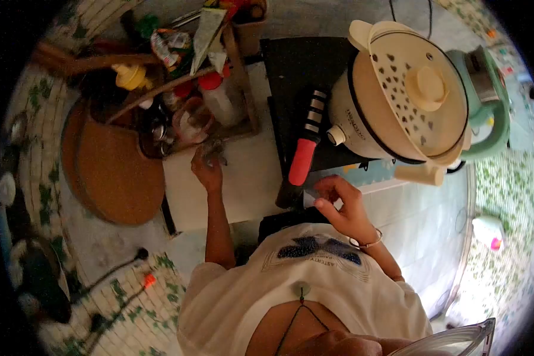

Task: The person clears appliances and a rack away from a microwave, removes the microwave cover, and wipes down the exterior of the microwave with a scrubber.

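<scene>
My left hand [207,171] is at the front edge of a wooden rack, its fingers closed round a small greyish thing [213,149] that is too blurred to name. Behind it in the rack stand a clear jar with a red lid [219,101] and a glass container [193,120]. My right hand [343,204] is curled in front of my body, thumb and fingers bent toward each other beside a small whitish piece [310,199]; whether it grips that piece is unclear. Just beyond it lies a knife sharpener with a red handle [303,160] on a black surface.
A cream electric pot [362,118] with a strainer lid stands at the right, next to a green kettle [498,127]. Brown round boards [115,172] lean at the left of the rack [243,83]. Packets [171,47] fill its back. Cables [110,273] hang lower left.
</scene>
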Available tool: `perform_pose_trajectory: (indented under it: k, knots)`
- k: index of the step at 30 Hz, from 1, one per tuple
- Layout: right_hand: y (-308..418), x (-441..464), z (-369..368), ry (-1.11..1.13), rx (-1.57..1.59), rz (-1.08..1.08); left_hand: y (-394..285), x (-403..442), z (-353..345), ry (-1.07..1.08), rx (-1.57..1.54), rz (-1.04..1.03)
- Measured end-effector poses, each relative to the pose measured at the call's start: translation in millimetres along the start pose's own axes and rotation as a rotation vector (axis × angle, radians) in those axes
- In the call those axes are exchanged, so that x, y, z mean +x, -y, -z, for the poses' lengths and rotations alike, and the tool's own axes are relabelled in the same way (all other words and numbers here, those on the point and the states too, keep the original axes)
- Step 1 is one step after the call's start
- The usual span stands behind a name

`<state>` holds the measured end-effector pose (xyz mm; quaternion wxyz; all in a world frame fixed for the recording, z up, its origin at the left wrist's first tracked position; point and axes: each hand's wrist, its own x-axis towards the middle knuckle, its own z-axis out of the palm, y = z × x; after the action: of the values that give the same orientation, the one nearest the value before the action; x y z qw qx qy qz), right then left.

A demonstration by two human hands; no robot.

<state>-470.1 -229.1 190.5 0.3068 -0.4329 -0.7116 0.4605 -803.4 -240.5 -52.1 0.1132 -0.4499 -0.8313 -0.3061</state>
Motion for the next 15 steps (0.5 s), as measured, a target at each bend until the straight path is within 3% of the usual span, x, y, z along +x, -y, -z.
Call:
perform_pose_trajectory:
  k: [2, 3, 5, 7, 8, 10, 11, 13, 14, 15]
  knots:
    - [-23.8, -13.2, 19.3, 0.109, 0.086, -0.012, -71.1, 11.7, 57.3, 0.113, -0.866, 0.335]
    - [-32.3, -18.7, 30.9, 0.158, 0.089, 0.008, -101.0, 11.9, 85.5, 0.069, -0.846, 0.363]
    - [-47.5, -25.6, 56.9, 0.329, 0.114, -0.131, -156.2, 5.3, 133.6, 0.265, -1.228, 0.118]
    - [-57.0, -24.8, 80.4, 0.402, 0.069, -0.055, -190.1, -4.6, 155.0, 0.161, -1.030, -0.245]
    - [-65.4, -26.3, 92.0, 0.438, 0.018, -0.059, -207.3, -6.9, 167.3, 0.138, -1.008, -0.224]
    - [-79.7, -30.3, 112.2, 0.495, -0.097, -0.067, -236.3, -14.9, 185.5, 0.135, -0.579, -0.329]
    - [-81.0, -35.4, 116.4, 0.518, -0.089, -0.067, -246.7, -22.2, 185.8, 0.136, -0.563, -0.312]
    - [-80.9, -35.9, 123.4, 0.507, -0.025, -0.080, -266.3, -24.6, 182.1, 0.207, -0.501, -0.046]
    - [-90.2, -37.7, 124.8, 0.531, 0.004, -0.043, -274.1, -24.7, 183.1, 0.147, -0.257, -0.184]
    - [-89.5, -36.7, 125.2, 0.537, 0.004, -0.029, -281.8, -26.0, 183.5, 0.134, -0.250, -0.182]
